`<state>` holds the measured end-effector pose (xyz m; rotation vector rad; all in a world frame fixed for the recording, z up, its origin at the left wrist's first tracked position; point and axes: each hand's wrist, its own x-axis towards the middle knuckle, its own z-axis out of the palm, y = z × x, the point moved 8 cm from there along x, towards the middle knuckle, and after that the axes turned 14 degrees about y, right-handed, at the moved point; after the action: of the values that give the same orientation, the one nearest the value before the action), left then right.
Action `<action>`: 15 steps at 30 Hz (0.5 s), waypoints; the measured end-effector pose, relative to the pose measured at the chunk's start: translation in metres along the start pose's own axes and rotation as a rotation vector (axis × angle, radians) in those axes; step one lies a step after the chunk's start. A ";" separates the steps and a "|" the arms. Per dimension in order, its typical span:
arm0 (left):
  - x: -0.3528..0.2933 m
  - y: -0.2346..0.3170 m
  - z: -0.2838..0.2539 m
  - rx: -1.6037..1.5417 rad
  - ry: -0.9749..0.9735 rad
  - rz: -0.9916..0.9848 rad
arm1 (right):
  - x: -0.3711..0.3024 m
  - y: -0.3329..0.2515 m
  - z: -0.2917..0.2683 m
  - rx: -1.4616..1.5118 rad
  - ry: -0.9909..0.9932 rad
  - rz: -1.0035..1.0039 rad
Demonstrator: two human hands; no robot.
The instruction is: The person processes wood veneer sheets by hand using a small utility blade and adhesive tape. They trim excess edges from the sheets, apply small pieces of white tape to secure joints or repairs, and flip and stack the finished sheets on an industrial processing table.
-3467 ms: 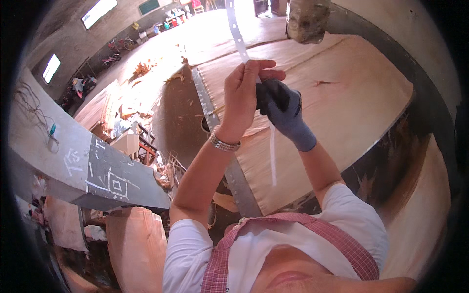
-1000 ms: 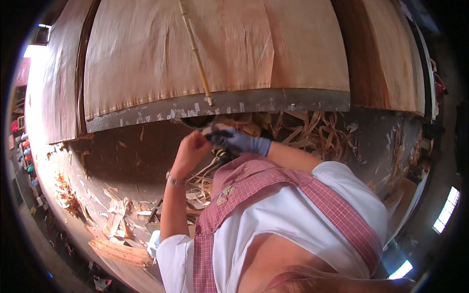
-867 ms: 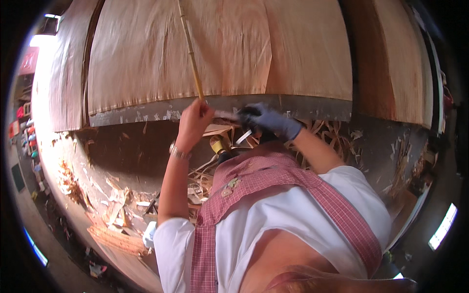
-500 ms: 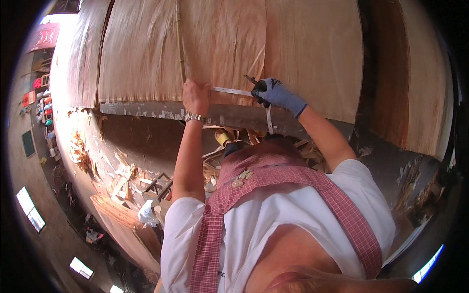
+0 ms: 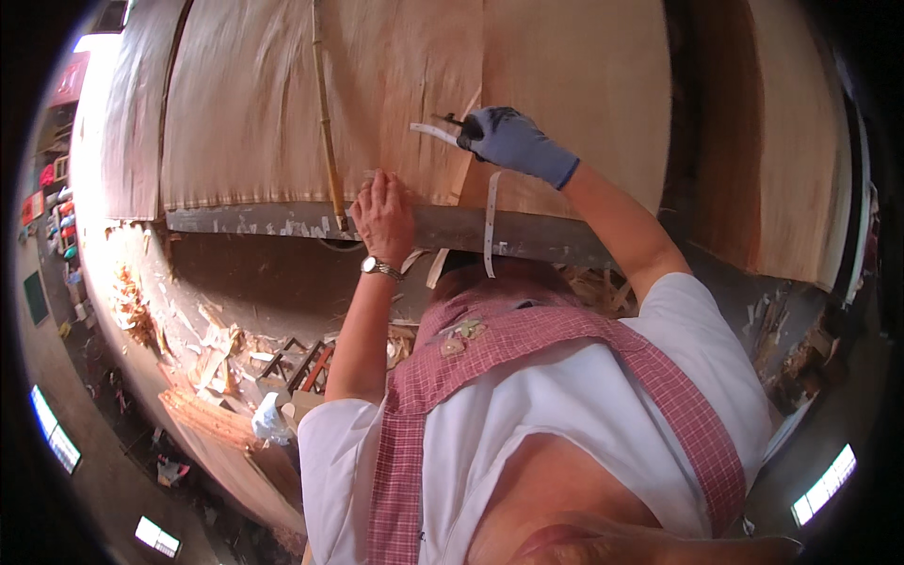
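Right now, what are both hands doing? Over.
Left hand flat on veneer sheet. Gloved right hand grips a dark tool, white tape strip hanging. Nothing in the way.

Warm, bright light falls on my work from above. Everything bends at the dark fisheye rim. Windows glare white at the lower edges.

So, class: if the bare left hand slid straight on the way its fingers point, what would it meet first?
The left hand lies at the near edge of the veneer sheet, fingers pointing up across it. Going straight on, it would probably just slide over bare veneer; the thin cane-like strip runs beside its path, to the left.
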<state>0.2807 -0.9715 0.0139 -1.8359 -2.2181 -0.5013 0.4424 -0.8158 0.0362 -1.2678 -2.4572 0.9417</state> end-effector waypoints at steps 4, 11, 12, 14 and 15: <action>0.021 -0.003 -0.010 -0.179 0.061 -0.148 | -0.049 0.049 0.010 0.680 -0.189 0.588; 0.009 0.063 0.022 -0.506 0.011 -0.147 | -0.090 0.060 0.000 0.750 -0.162 0.762; 0.007 0.067 0.026 -0.503 -0.017 -0.148 | -0.096 0.069 0.004 0.756 -0.154 0.781; 0.006 0.073 0.028 -0.475 0.023 -0.099 | -0.106 0.081 0.009 0.741 -0.139 0.802; 0.006 0.077 0.028 -0.456 0.045 -0.073 | -0.111 0.087 0.010 0.716 -0.137 0.807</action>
<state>0.3558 -0.9424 -0.0007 -1.9187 -2.2837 -1.1300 0.5610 -0.8717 -0.0162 -1.9082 -1.3527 1.9006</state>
